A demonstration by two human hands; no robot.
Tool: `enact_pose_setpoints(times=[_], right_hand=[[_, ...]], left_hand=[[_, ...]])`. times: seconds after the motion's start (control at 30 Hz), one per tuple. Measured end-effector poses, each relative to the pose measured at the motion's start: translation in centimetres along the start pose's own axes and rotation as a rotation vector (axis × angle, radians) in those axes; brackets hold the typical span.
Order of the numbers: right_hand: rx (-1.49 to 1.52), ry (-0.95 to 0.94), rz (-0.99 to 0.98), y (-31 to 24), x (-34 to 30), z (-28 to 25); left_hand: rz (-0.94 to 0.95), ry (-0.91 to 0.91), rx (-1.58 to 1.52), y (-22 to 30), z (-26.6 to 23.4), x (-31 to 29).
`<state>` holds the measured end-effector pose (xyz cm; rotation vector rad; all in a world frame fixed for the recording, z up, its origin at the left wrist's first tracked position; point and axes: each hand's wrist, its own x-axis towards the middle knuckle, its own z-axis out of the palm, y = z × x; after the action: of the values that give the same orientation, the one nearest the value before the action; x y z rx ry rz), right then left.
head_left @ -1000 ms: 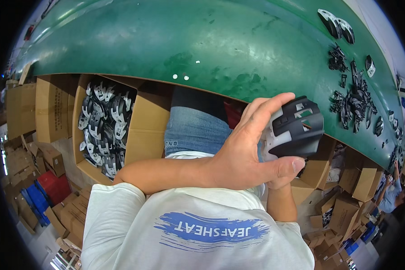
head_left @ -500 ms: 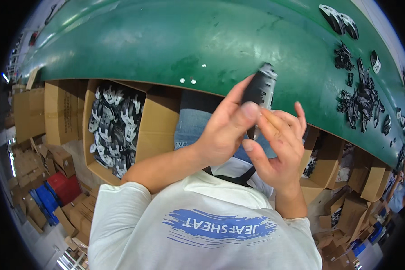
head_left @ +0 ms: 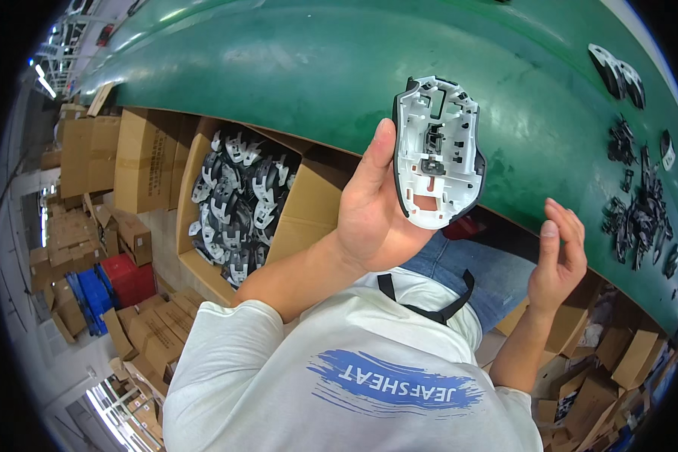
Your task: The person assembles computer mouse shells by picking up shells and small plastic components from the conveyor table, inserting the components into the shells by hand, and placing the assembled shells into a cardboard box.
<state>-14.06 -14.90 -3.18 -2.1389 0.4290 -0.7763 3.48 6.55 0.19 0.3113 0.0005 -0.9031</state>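
A computer mouse shell (head_left: 438,154) rests in my left hand (head_left: 377,203), its hollow white inside facing up and its dark edge wrapping round the sides. My left thumb lies along the shell's left edge, while the other fingers are hidden beneath it. Small black parts sit in the middle of the white inside. Apart from the shell, over the table's near edge at the right, my right hand (head_left: 557,260) has its fingers stretched out and holds nothing.
The green table (head_left: 294,75) runs across the far side. At its right lie a pile of small black parts (head_left: 644,215) and several black-and-white shells (head_left: 616,71). A cardboard box (head_left: 305,215) of similar shells (head_left: 237,196) stands left of my left arm; more boxes (head_left: 603,377) stand lower right.
The mouse shell has turned from edge-on to show its inside. My right hand has let go of it and moved away to the right. The view has shifted a little.
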Motion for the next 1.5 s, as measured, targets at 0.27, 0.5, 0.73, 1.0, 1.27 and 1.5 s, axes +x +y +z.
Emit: enact_pose_setpoints(times=[0.27, 0.5, 0.73, 1.0, 1.27, 1.5], right_hand=[[-0.198, 0.009, 0.155, 5.2, 1.7, -3.2], [-0.295, -0.035, 0.119, 5.2, 3.5, -1.4], [-0.323, -0.062, 0.054, 3.9, 3.6, -1.9], [-0.423, 0.067, 0.005, 4.0, 3.5, -1.6], [-0.449, 0.058, -0.038, 4.4, 4.0, -1.9], [-0.533, 0.172, 0.093, 6.5, 6.6, -6.6]], left_hand=[[0.42, 0.433, 0.895, 13.9, -9.5, -6.5], [0.049, 1.028, 2.199, 24.5, -18.8, -16.0], [0.482, 1.178, 2.256, 28.4, -21.9, -12.6], [0.799, 0.46, 1.759, 21.7, -6.7, 13.3], [0.783, 0.815, 2.065, 16.3, -4.7, 44.1], [0.612, 0.816, 2.243, 18.3, -7.0, 45.8]])
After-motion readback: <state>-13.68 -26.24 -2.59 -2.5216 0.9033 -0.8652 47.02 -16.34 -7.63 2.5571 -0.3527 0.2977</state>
